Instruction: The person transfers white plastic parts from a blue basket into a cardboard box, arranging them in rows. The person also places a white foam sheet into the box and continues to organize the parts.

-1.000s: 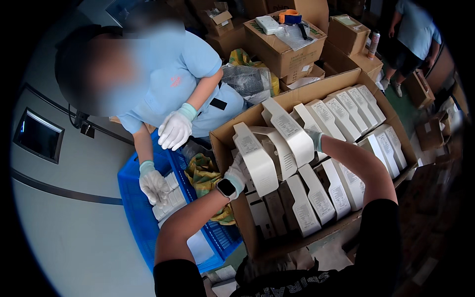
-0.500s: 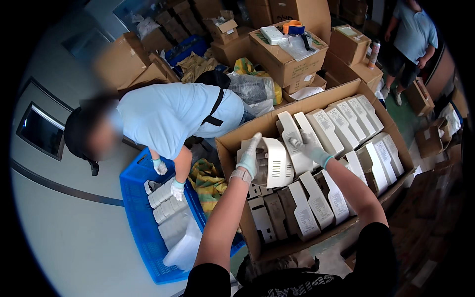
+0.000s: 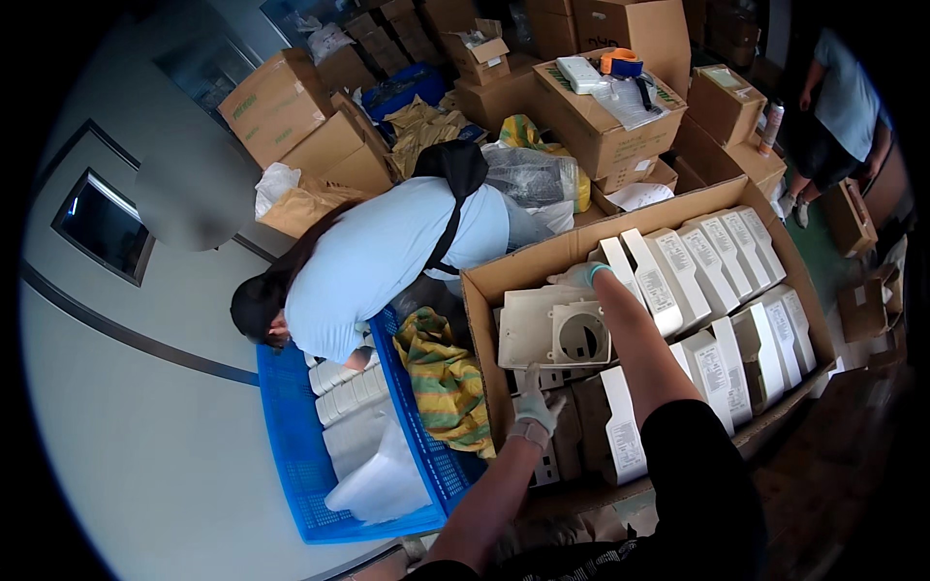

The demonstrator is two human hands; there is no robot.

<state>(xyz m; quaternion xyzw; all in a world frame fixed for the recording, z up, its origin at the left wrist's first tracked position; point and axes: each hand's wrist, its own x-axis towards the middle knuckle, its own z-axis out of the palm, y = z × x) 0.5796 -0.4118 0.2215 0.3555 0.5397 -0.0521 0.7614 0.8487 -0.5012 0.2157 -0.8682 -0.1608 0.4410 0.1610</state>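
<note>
A white plastic housing (image 3: 529, 335) with a round opening lies at the left end of a large cardboard box (image 3: 620, 221). At its near edge is my left hand (image 3: 536, 409), in a pale glove, with fingers spread and the tips close to or touching the rim. My right hand (image 3: 579, 275), gloved too, reaches over the far side of that housing with fingers stretched out; their tips are partly hidden. Beside it stands a row of white housings (image 3: 651, 290) with printed labels. A second row of white housings (image 3: 626, 426) stands nearer me.
Left of the box, a co-worker (image 3: 387, 242) in a light blue shirt bends over a blue plastic crate (image 3: 291, 484) holding white parts. A yellow-green striped sack (image 3: 441, 373) lies between crate and box. Stacked cartons (image 3: 601, 121) stand behind; another person (image 3: 843, 107) is at far right.
The housing has left my left hand's raised grip and lies with its round opening showing. My left hand moved nearer me, my right to its far side. The co-worker bends lower. The view shifted.
</note>
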